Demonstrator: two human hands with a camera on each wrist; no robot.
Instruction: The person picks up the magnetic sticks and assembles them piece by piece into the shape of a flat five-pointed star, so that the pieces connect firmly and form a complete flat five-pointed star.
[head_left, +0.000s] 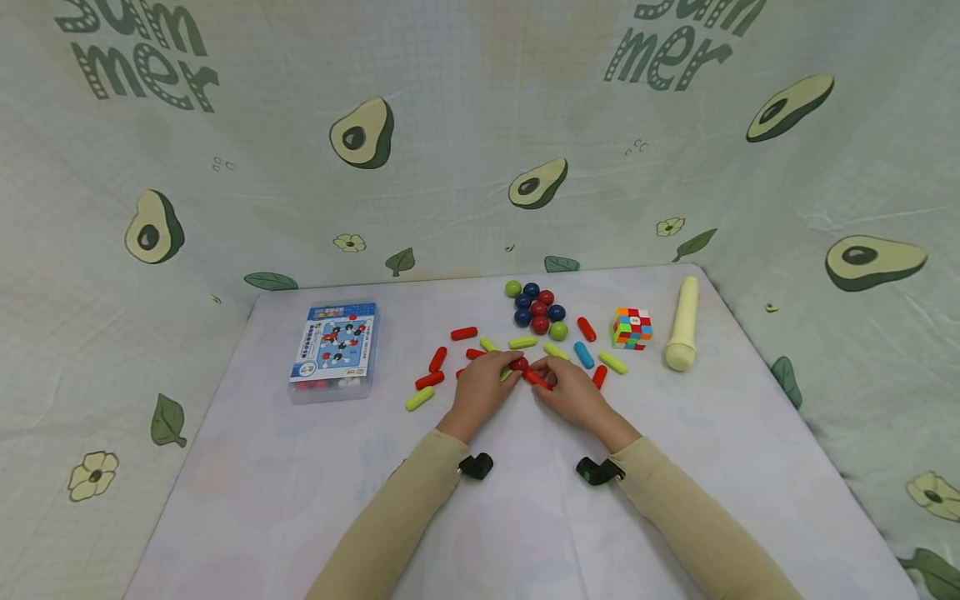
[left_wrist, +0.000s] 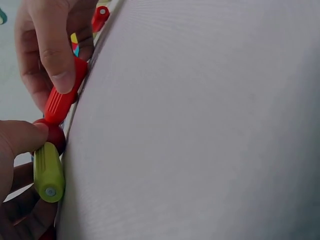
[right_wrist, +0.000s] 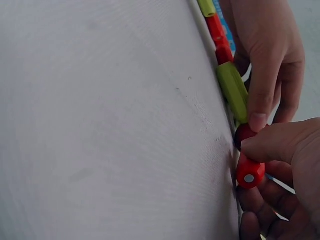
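Observation:
My left hand (head_left: pixel 482 385) pinches a dark red ball (left_wrist: pixel 59 136) near the table's middle, with its thumb on the ball. A yellow-green magnetic rod (left_wrist: pixel 48 172) meets the ball beside the left fingers. From the other side, my right hand (head_left: pixel 573 392) pinches a red magnetic rod (left_wrist: pixel 62 100) between thumb and fingers, one end of it right at the ball. A small metal disc shows in the red rod's free end in the right wrist view. Past the hands lie yellow-green rods (head_left: pixel 522 342) and a blue rod (head_left: pixel 583 355).
Balls in green, navy and red (head_left: pixel 539 308) cluster at the back. Red rods (head_left: pixel 430 380) lie scattered leftward. A boxed molecule-model set (head_left: pixel 332 350) stands left; a puzzle cube (head_left: pixel 632 328) and a long cream club-shaped object (head_left: pixel 682 325) are on the right.

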